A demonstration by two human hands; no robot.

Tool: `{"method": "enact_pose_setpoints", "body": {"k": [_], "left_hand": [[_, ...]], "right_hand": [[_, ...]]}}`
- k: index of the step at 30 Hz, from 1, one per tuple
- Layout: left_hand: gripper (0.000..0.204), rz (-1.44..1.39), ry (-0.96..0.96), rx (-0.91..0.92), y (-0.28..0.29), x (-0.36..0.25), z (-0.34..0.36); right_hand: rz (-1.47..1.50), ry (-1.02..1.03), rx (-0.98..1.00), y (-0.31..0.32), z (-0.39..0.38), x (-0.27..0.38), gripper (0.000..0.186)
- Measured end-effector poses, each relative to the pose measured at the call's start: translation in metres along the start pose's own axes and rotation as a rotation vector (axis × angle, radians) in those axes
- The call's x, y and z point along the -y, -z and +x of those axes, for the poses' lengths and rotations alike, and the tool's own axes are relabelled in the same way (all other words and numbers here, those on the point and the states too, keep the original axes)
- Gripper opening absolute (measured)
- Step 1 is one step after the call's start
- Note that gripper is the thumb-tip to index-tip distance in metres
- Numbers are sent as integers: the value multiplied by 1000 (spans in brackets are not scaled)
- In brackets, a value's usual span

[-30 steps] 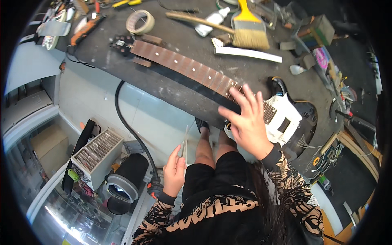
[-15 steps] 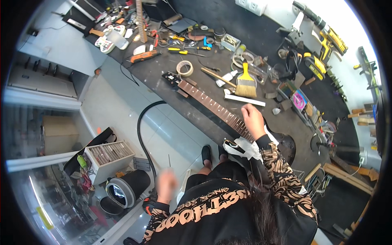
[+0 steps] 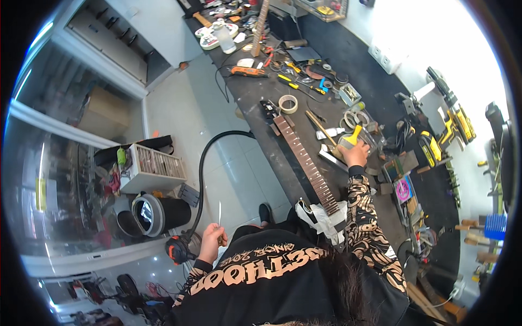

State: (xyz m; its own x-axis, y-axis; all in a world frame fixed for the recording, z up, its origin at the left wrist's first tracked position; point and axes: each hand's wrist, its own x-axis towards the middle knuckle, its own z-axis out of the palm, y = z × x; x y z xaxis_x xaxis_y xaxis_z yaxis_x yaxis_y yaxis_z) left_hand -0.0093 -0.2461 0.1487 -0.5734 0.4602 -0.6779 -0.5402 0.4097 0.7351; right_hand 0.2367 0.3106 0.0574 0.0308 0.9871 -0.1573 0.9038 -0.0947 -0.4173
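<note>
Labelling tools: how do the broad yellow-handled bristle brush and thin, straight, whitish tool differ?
The brush is broad and yellow-handled; the whitish tool is much narrower. The brush is at the right hand; the whitish tool juts from the left hand. Shared: each is at a hand.

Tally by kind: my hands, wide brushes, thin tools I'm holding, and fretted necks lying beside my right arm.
Left hand and right hand: 2
Wide brush: 1
Thin pale tool: 1
Fretted neck: 1
Total: 5
</note>
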Motion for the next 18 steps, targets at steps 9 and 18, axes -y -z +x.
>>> {"method": "enact_pose_setpoints", "body": {"k": [9, 18], "left_hand": [[23, -234, -85, 130, -45, -49, 12], [26, -401, -92, 509, -67, -132, 24]], "right_hand": [[53, 370, -326, 1, -48, -12, 67], [567, 613, 380, 15, -213, 42, 22]]}}
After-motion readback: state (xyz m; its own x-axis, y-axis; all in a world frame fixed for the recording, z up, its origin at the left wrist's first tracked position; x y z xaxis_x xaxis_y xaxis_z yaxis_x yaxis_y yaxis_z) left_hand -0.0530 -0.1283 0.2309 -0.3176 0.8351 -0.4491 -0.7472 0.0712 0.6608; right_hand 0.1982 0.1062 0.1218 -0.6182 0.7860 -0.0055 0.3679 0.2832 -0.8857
